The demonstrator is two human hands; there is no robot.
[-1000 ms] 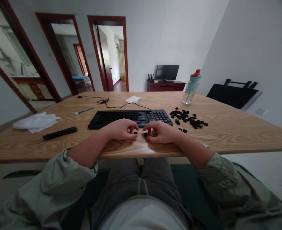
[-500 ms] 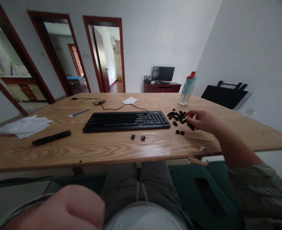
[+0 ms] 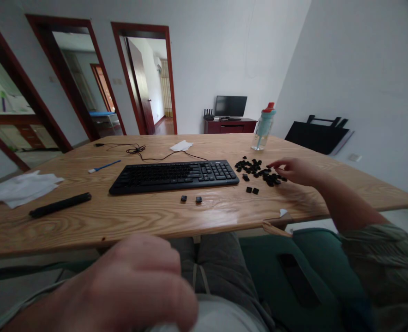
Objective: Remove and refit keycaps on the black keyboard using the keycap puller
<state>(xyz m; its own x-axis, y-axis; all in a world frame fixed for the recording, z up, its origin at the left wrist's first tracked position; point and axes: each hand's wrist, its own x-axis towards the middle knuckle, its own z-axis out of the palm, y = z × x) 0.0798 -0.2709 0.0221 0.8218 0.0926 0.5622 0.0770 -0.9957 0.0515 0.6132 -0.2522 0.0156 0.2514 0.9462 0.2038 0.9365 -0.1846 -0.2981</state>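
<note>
A pile of black keycaps (image 3: 254, 167) lies to the right of the black keyboard (image 3: 176, 176). My right hand (image 3: 296, 170) reaches over the pile's right side, fingers stretched out and apart, fingertips at the keycaps. Nothing shows in its grasp. Close to the camera, blurred, my left hand (image 3: 138, 281) is raised before my lap with its fingers curled closed; what they hold, if anything, is hidden. Two loose keycaps (image 3: 199, 199) rest in front of the keyboard. Another pair of keycaps (image 3: 255, 191) lies nearer the edge than the pile.
A water bottle (image 3: 263, 127) stands behind the keycaps. On the left are a blue-handled brush (image 3: 103, 167), a black rod-like object (image 3: 61, 204) and white tissues (image 3: 24, 188). A cable (image 3: 159, 159) runs behind the keyboard. A phone (image 3: 298, 279) lies on the green seat.
My left hand has risen and moved right into view. My right hand's fingers have spread, and more keycaps show under it at the pile's right side. The view has shifted slightly right.
</note>
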